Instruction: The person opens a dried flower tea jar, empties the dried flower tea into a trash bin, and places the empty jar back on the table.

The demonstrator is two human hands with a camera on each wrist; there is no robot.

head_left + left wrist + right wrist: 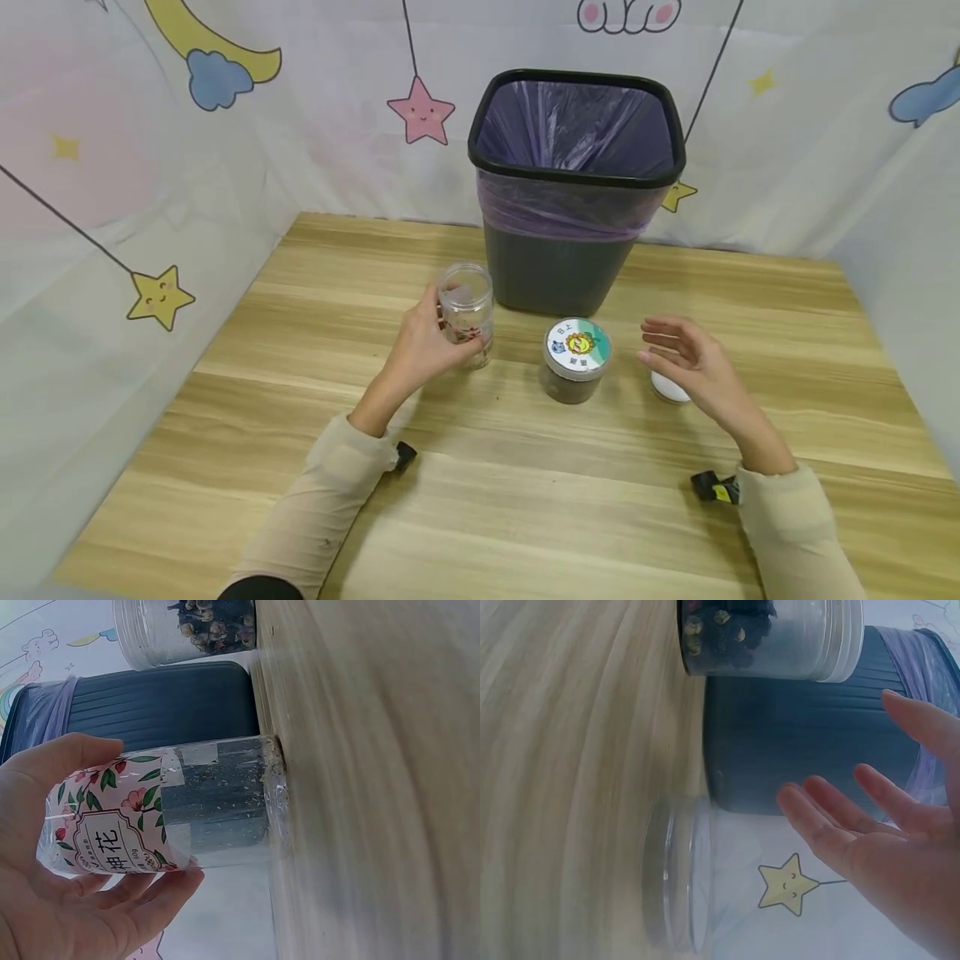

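My left hand (427,337) grips a clear plastic jar (467,312) with its fingers and thumb around the side. The jar has no lid on and stands upright, its base right at the table top. In the left wrist view, a pink floral label (112,817) wraps its upper part, and only crumbs cling inside near the bottom. Relaxed and holding nothing, my right hand (693,367) hovers over a round lid (670,388), partly covering it in the head view. Between the hands stands a second jar (573,367), capped with a sun-patterned lid; dark dried pieces (214,626) fill its lower part.
A dark waste bin (558,258) with a purple liner stands behind the jars, against the back curtain (352,158). Its black rim (577,175) rises well above both hands. Curtains also close off the left and right sides of the wooden table (480,517).
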